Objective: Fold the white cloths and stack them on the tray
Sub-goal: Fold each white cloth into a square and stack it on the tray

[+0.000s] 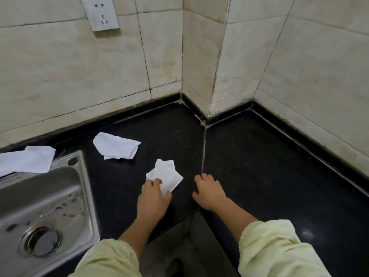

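Below tiled walls [60, 66], cloths [116, 145] on countertop [249, 166].

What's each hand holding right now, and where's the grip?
Left hand pinches the small crumpled white cloth at its near corner. Right hand rests on the black stone counter, holding nothing.

My left hand [153, 198] covers the seven-o'clock corner of the small cloth [166, 173]; at nine o'clock the draped cloth [26, 160] runs off frame.

Three cloths [116, 145] [28, 160] [166, 173], two hands [153, 198] [209, 191], two sleeves [111, 258] [279, 250], one sink [40, 188], one socket [100, 13], one counter [259, 166]
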### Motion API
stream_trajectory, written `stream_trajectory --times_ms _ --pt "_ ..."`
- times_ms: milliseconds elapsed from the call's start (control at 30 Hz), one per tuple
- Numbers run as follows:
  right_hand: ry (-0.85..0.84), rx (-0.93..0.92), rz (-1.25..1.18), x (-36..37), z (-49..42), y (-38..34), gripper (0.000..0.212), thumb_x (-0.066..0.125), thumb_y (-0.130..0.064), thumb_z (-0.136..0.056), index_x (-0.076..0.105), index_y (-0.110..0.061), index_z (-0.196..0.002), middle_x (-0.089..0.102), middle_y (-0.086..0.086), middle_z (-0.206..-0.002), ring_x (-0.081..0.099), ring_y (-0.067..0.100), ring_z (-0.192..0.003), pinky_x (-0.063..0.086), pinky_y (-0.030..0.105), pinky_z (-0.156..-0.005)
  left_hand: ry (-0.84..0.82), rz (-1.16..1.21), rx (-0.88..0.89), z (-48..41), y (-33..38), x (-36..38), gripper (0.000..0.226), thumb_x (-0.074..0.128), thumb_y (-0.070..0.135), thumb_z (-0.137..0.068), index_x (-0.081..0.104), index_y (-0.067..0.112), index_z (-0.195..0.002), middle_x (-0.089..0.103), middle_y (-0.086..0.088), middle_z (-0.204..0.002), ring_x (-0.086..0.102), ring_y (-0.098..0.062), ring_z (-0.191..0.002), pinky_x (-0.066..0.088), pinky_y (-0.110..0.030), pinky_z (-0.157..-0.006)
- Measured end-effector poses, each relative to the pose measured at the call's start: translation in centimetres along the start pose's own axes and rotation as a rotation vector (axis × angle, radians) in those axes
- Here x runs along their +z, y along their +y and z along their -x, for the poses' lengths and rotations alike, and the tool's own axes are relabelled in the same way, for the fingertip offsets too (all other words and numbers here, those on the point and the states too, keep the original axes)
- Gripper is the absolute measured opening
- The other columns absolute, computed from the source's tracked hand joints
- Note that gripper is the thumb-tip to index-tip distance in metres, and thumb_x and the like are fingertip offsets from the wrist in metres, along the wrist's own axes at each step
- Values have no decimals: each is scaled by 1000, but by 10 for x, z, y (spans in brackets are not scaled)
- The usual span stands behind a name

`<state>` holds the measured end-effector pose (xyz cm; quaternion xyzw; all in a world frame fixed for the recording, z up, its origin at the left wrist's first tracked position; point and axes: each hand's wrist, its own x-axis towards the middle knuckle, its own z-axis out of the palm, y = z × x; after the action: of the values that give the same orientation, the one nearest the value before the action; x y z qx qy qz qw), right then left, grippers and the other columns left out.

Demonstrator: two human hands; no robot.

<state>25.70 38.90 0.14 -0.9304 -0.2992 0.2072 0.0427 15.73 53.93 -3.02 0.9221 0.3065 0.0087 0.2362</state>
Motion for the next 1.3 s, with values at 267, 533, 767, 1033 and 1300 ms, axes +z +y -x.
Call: stream_trajectory --times_ms 267,533,767,1033,1300 --pt "-57 -60 -23 18 -56 -27 55 49 -22 -95 30 -26 -147 39 8 -136 39 28 -126 39 42 -103 -165 -88 206 -18 -34 10 51 56 56 -78 41 27 -118 42 9 -117 46 -9 -102 45 -25 -86" --pt "-19 -50 -37 32 -72 -34 40 50 -24 -95 39 -19 -134 39 9 -128 40 28 -118 41 39 -94 -263 -122 233 -32 -42 13 48 54 29 -75 41 24 -121 43 5 -117 44 -15 -103 44 -27 -82" --pt "14 -46 -15 39 -69 -28 29 40 -28 -102 47 -11 -125 40 9 -127 39 26 -117 38 37 -93 -240 -11 148 -37 -39 5 23 49 17 -87 51 21 -109 53 5 -105 50 -14 -94 46 -29 -72" --pt "18 -64 -185 19 -57 -13 26 60 -21 -89 49 -15 -112 47 4 -117 47 22 -111 44 36 -91 -118 156 90 -48 -13 -17 16 50 21 -90 61 16 -80 62 4 -73 58 -12 -66 45 -27 -59" --pt "183 -58 -388 -10 -45 2 28 58 -33 -93 59 -23 -119 49 2 -112 51 19 -106 46 31 -84 -160 444 239 -63 44 -38 20 54 9 -85 72 16 -81 66 9 -75 60 -5 -71 47 -23 -65"
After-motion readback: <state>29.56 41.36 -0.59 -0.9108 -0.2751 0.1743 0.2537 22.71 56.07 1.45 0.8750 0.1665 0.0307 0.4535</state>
